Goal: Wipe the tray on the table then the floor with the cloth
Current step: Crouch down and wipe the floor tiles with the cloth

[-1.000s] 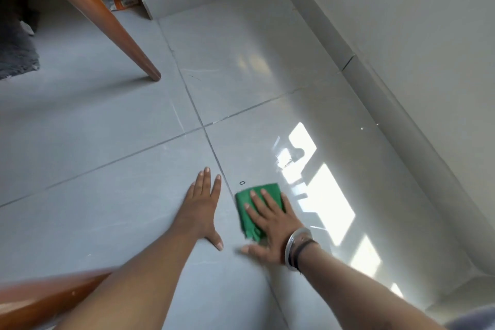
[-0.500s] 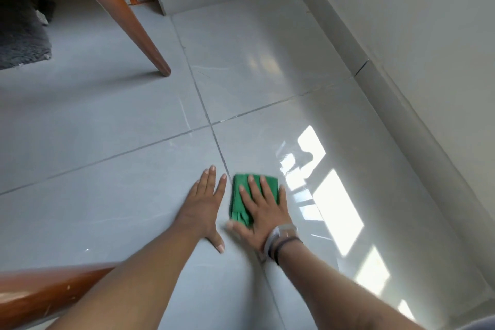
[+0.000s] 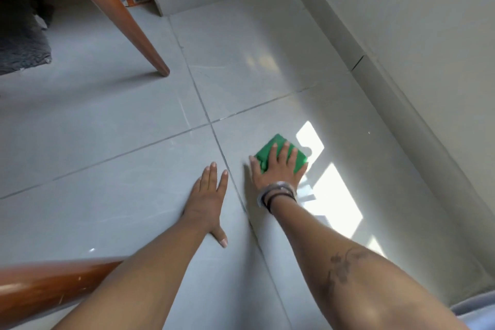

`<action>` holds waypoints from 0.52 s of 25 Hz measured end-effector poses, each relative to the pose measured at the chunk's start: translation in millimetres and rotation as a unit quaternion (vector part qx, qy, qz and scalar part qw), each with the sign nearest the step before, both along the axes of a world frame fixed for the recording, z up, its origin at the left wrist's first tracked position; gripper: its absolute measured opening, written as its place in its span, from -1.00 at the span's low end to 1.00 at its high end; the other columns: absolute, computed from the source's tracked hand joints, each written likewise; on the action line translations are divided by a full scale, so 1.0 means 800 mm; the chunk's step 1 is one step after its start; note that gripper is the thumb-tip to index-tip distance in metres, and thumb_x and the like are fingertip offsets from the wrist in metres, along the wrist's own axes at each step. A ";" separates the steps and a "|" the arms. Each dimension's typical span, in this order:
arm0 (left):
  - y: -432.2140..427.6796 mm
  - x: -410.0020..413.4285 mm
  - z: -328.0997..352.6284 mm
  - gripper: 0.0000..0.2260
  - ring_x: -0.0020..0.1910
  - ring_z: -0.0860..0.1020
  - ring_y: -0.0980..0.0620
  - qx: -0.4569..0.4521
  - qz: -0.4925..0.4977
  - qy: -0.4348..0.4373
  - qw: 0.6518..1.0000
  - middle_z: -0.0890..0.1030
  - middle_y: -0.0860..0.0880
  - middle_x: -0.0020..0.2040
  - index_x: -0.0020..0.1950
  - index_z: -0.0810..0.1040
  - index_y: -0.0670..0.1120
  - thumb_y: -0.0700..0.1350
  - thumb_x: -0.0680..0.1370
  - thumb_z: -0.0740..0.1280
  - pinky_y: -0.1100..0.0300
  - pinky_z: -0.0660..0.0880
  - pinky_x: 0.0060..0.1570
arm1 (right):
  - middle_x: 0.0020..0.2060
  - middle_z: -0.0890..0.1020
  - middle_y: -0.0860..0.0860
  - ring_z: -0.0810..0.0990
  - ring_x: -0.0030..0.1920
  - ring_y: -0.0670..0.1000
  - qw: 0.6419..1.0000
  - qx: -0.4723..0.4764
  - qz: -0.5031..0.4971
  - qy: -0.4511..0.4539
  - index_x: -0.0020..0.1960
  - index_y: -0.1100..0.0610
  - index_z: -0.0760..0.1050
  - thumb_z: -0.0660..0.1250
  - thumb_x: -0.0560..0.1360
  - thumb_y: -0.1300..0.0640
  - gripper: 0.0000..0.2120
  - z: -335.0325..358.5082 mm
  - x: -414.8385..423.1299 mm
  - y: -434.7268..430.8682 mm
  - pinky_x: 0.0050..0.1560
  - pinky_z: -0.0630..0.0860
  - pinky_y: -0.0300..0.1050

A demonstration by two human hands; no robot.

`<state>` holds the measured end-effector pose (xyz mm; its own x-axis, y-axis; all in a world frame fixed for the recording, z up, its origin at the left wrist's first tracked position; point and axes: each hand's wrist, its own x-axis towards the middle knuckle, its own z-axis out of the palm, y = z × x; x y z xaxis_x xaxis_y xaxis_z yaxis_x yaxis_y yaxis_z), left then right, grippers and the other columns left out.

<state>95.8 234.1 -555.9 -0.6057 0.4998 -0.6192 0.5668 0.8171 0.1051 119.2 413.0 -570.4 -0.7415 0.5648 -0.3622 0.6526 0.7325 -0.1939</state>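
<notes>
A folded green cloth (image 3: 267, 151) lies flat on the grey tiled floor (image 3: 107, 142), just right of a grout line. My right hand (image 3: 278, 169) presses down on the cloth with fingers spread over it; bracelets circle that wrist. My left hand (image 3: 207, 201) rests palm-down on the bare tile to the left of the grout line, fingers together, holding nothing. The tray and the tabletop are out of view.
A slanted wooden table leg (image 3: 128, 27) meets the floor at upper left, and another wooden leg (image 3: 48, 286) crosses the lower left corner. A dark mat (image 3: 21, 45) lies far left. The wall's skirting (image 3: 401, 94) runs along the right. Sunlight patches (image 3: 332, 190) glare beside the cloth.
My right hand has slid the cloth forward and to the right, away from my left hand, towards the sunlit patch. My left hand has stayed planted on the tile.
</notes>
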 end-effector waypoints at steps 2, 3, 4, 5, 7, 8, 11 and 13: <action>-0.002 -0.002 -0.001 0.54 0.50 -0.41 -0.21 0.007 0.000 0.004 1.000 -0.46 -0.25 0.50 0.50 -0.44 -0.10 0.32 -0.06 0.61 -0.02 -0.23 0.49 | 0.55 -0.11 0.03 -0.19 0.53 0.11 0.990 -0.004 0.137 0.025 0.54 0.00 -0.11 -0.17 0.47 -0.42 -0.22 -0.004 0.056 -0.033 0.43 -0.36 0.28; -0.003 -0.002 -0.001 0.53 0.50 -0.40 -0.20 0.007 0.001 0.007 1.000 -0.46 -0.24 0.50 0.50 -0.44 -0.09 0.32 -0.05 0.60 -0.01 -0.24 0.48 | 0.55 -0.06 0.05 -0.15 0.53 0.12 0.982 -0.001 0.184 0.032 0.54 0.01 -0.08 -0.12 0.47 -0.43 -0.21 -0.005 0.094 -0.045 0.45 -0.32 0.27; -0.004 -0.001 0.000 0.53 0.50 -0.40 -0.19 0.005 0.000 0.010 1.000 -0.46 -0.24 0.50 0.50 -0.45 -0.09 0.33 -0.05 0.60 0.00 -0.25 0.48 | 0.55 0.03 0.06 -0.07 0.54 0.14 0.975 0.005 0.218 0.038 0.54 0.02 -0.02 -0.07 0.46 -0.44 -0.19 -0.005 0.129 -0.051 0.45 -0.26 0.26; -0.004 0.000 0.001 0.53 0.51 -0.40 -0.19 0.001 -0.003 0.014 1.000 -0.46 -0.23 0.51 0.50 -0.45 -0.09 0.34 -0.05 0.59 0.00 -0.26 0.48 | 0.54 0.10 0.07 0.01 0.53 0.16 0.969 0.008 0.243 0.037 0.53 0.02 0.04 -0.04 0.44 -0.46 -0.17 -0.006 0.153 -0.049 0.46 -0.22 0.27; -0.004 0.000 0.000 0.53 0.51 -0.39 -0.20 -0.005 -0.008 0.021 1.000 -0.45 -0.24 0.51 0.50 -0.44 -0.09 0.35 -0.04 0.59 -0.02 -0.24 0.49 | 0.53 0.12 0.06 0.07 0.52 0.16 0.964 0.030 0.264 0.015 0.53 0.01 0.05 -0.07 0.42 -0.50 -0.15 -0.004 0.159 -0.029 0.46 -0.26 0.27; -0.004 0.000 0.000 0.52 0.51 -0.38 -0.20 -0.007 -0.011 0.021 1.000 -0.44 -0.25 0.51 0.51 -0.43 -0.10 0.35 -0.05 0.58 -0.03 -0.24 0.49 | 0.54 0.07 0.04 0.03 0.53 0.15 0.970 0.057 0.238 0.003 0.54 0.00 0.00 -0.13 0.41 -0.51 -0.13 -0.002 0.148 -0.017 0.44 -0.32 0.27; -0.003 -0.003 0.000 0.53 0.52 -0.37 -0.22 -0.016 -0.024 0.029 0.999 -0.43 -0.27 0.51 0.51 -0.42 -0.11 0.37 -0.05 0.57 -0.05 -0.27 0.49 | 0.56 -0.06 0.03 -0.10 0.53 0.14 0.993 0.079 0.078 -0.028 0.54 0.01 -0.12 -0.20 0.38 -0.53 -0.09 0.000 0.086 0.022 0.41 -0.32 0.29; -0.003 -0.001 0.001 0.53 0.52 -0.35 -0.23 -0.027 -0.029 0.032 0.999 -0.42 -0.28 0.51 0.51 -0.42 -0.13 0.36 -0.05 0.58 -0.05 -0.27 0.48 | 0.56 -0.07 0.08 -0.10 0.53 0.17 0.994 0.077 0.061 -0.044 0.54 0.04 -0.14 -0.18 0.35 -0.55 -0.04 0.002 0.054 0.038 0.41 -0.29 0.33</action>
